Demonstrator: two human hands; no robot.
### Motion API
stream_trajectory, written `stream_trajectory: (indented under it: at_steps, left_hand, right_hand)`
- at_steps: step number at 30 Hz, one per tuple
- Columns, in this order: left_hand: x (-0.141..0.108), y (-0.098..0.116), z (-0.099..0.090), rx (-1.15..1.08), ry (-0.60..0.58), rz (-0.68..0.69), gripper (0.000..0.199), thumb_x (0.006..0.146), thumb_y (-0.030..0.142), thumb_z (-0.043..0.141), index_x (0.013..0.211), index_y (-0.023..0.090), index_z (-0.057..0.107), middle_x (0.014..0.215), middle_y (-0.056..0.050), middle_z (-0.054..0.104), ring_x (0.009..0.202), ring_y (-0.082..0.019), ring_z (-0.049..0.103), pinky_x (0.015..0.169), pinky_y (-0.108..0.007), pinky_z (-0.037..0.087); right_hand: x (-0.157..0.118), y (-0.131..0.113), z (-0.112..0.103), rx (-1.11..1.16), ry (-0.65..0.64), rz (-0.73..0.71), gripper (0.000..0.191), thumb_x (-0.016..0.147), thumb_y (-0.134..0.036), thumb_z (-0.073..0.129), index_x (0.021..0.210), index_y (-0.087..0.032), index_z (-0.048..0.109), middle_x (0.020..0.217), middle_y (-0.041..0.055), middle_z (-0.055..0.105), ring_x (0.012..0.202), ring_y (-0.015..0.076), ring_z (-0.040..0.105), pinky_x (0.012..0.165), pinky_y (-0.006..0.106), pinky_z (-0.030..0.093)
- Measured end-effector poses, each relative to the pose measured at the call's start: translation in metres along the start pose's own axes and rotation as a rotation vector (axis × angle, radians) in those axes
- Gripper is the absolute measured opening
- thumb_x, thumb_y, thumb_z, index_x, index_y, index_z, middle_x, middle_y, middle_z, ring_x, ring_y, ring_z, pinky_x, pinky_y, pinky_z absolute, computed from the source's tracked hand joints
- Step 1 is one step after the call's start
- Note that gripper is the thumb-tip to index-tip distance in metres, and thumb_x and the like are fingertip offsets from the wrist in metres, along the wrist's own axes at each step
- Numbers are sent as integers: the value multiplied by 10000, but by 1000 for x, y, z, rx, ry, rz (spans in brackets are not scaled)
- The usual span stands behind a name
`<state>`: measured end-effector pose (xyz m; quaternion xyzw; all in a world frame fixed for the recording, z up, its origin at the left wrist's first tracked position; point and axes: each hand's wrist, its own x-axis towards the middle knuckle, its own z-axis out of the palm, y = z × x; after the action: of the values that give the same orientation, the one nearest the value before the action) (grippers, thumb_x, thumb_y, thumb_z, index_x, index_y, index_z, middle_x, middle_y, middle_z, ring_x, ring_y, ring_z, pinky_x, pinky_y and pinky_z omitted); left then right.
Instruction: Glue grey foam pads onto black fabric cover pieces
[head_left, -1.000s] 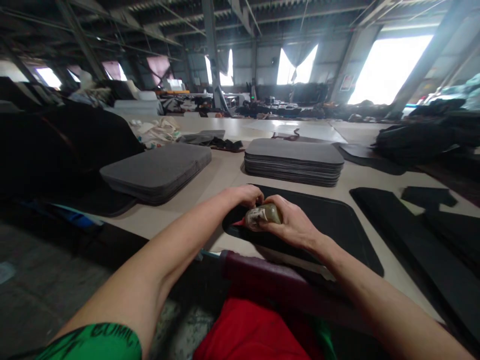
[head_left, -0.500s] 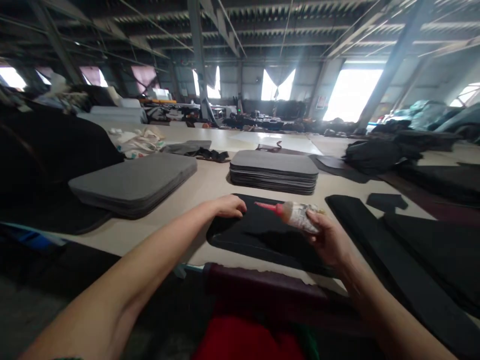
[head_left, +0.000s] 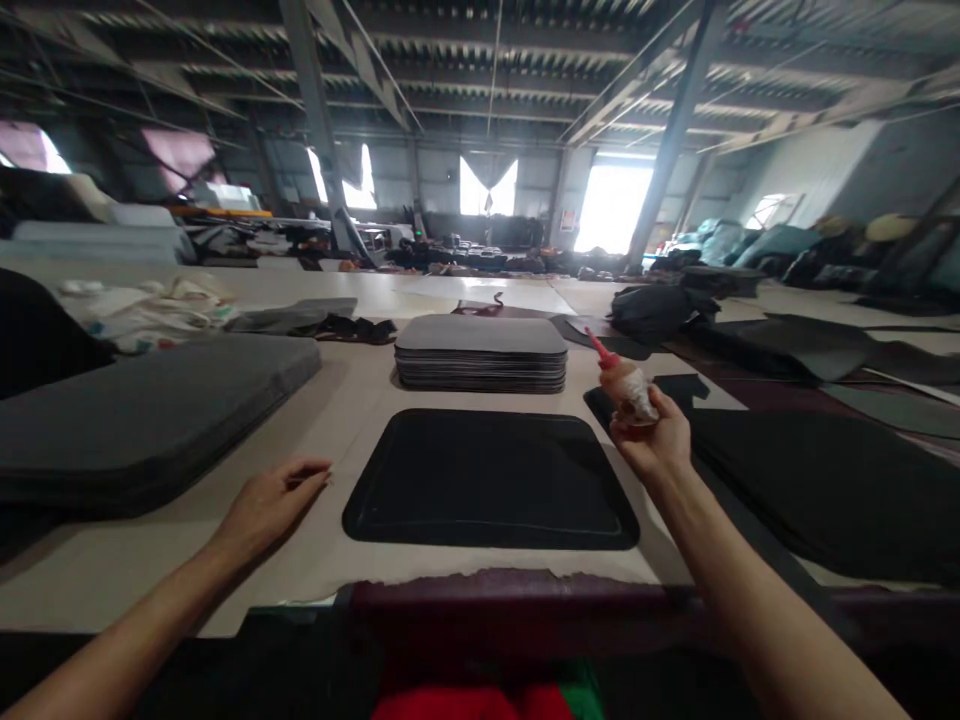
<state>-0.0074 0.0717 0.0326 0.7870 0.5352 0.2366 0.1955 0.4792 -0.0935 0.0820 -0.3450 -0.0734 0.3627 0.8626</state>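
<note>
My right hand (head_left: pixel 660 440) grips a squeeze glue bottle (head_left: pixel 628 392), its body wrapped in worn whitish material. The bottle's red nozzle points up and to the left. Below and left of it, a black rounded-corner panel (head_left: pixel 491 480) lies flat on the table, with a thin pale line along its edges. Left of the panel, apart from it, my left hand (head_left: pixel 274 505) hovers low over the tabletop; its fingers are loosely bent, thumb and fingertips slightly apart, with nothing visible in them. Behind the panel stands a neat stack of grey panels (head_left: pixel 480 355).
A thick grey stack (head_left: pixel 150 410) occupies the left of the table. To the right lie black sheets (head_left: pixel 810 480) and a dark bundle (head_left: pixel 652 310). Dark red material (head_left: pixel 495 605) hangs over the front edge. Pale crumpled cloth (head_left: pixel 161 305) sits at the back left.
My left hand has come off the black panel and moved left and down. My right hand has lifted the glue bottle up and right, nozzle turning upward. The view has shifted right.
</note>
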Motion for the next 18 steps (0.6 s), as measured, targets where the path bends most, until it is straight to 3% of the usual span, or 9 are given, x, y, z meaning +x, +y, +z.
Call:
stream_trajectory:
  at_steps: [3, 7, 11, 15, 18]
  left_hand:
    - [-4, -4, 4, 6, 16, -18, 492, 804, 569, 512, 1035, 186, 719, 1100, -67, 725, 1026, -269, 653, 974, -336, 485]
    - [2, -10, 8, 58, 13, 26, 498, 790, 600, 489, 969, 209, 739, 1088, -58, 732, 1019, -276, 660, 933, -327, 500]
    - [8, -15, 9, 70, 19, 56, 510, 749, 641, 475, 907, 248, 760, 1056, -37, 741, 998, -282, 676, 905, -332, 526]
    - [14, -26, 13, 78, 21, 26, 537, 715, 686, 442, 873, 292, 771, 1032, -16, 747, 985, -290, 685, 916, -367, 541]
    - [19, -45, 21, 111, 66, 45, 511, 724, 694, 435, 858, 332, 770, 1035, 23, 748, 981, -260, 698, 884, -325, 562]
  right_hand:
    - [16, 5, 6, 7, -14, -12, 54, 909, -253, 572, 916, -200, 582, 726, -10, 638, 529, 129, 577, 409, 219, 446]
    - [36, 11, 9, 17, -20, -45, 132, 863, -276, 676, 933, -218, 580, 831, -4, 681, 692, 156, 661, 632, 319, 605]
    - [52, 12, 9, 0, -65, -69, 159, 801, -247, 707, 910, -228, 593, 854, 3, 692, 804, 184, 679, 789, 402, 617]
    - [69, 12, 8, -72, -105, -80, 216, 723, -236, 734, 903, -228, 615, 842, 7, 692, 812, 206, 667, 797, 451, 599]
    - [90, 15, 6, -131, -77, -113, 262, 687, -238, 761, 898, -233, 605, 804, -29, 669, 724, 162, 627, 703, 352, 567]
